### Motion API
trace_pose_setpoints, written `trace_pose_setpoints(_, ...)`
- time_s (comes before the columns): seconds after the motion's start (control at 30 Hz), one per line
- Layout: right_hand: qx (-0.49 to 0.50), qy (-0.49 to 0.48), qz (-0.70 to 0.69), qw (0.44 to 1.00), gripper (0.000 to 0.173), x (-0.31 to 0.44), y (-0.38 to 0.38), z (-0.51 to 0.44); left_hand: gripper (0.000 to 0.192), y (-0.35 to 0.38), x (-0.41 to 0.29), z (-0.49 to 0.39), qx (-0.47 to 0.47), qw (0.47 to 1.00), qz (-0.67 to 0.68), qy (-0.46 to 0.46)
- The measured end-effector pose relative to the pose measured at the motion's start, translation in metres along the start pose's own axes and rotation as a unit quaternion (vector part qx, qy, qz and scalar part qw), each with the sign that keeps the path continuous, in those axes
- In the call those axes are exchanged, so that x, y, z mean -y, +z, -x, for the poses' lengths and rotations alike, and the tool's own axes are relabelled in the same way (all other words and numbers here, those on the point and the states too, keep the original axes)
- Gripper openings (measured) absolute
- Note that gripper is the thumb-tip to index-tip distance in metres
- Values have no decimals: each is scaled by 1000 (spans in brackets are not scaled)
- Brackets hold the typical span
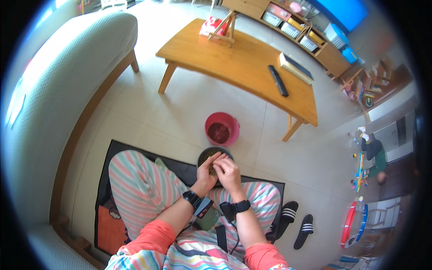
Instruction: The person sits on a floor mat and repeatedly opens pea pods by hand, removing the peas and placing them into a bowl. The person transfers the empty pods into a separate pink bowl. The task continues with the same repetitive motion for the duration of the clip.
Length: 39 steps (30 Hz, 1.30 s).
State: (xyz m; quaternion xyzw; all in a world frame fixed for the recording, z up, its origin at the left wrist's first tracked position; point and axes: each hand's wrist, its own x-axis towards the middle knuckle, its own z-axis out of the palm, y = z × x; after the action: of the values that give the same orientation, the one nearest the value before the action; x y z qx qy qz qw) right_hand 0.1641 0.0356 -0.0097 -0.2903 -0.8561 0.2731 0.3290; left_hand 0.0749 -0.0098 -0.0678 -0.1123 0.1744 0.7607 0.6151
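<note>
Both my hands meet over a dark round bowl (200,158) in front of my crossed legs. Greenish-brown loose bits (213,153) lie inside it. My left hand (206,176) is cupped, palm turned inward, with its fingers pointing over the bowl. Against its palm, the bent fingertips of my right hand (228,172) come together. A patch of greenish matter shows between the hands; whether either one grips any is too small to tell. Just beyond the bowl stands a pink plastic bucket (233,130) with dark reddish contents at its bottom.
A dark mat (189,168) lies under me. Black slides (305,231) are at my right. Ahead stands a wooden coffee table (202,57) with a remote-like black object (278,81) and a book (295,69). A covered sofa (77,67) borders the left. Far right, a person (376,158) is near toys.
</note>
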Motion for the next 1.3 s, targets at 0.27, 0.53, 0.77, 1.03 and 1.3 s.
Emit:
trace_pose_setpoints(0.27, -78, 113, -43, 990, 8, -5, -7, -4, 46, 6, -4, 7, -31, 999, -7, -20)
trace_pose_setpoints(0.53, -36, 140, -17, 989, 9, -12, -5, 0, 50, 9, -5, 9, -14, 999, -38, -17)
trace_pose_setpoints(0.77, -22, 117, 49, 992, 7, -14, -2, 1, 49, 5, -3, 8, -7, 999, -28, -16)
trace_pose_setpoints(1.03, -23, 131, 86, 987, 8, -15, 2, -5, 49, -2, -2, 5, -18, 999, -36, -23)
trace_pose_setpoints(1.3, -101, 115, 117, 981, 12, -22, 3, -9, 51, 4, -2, 7, -18, 999, -2, -29)
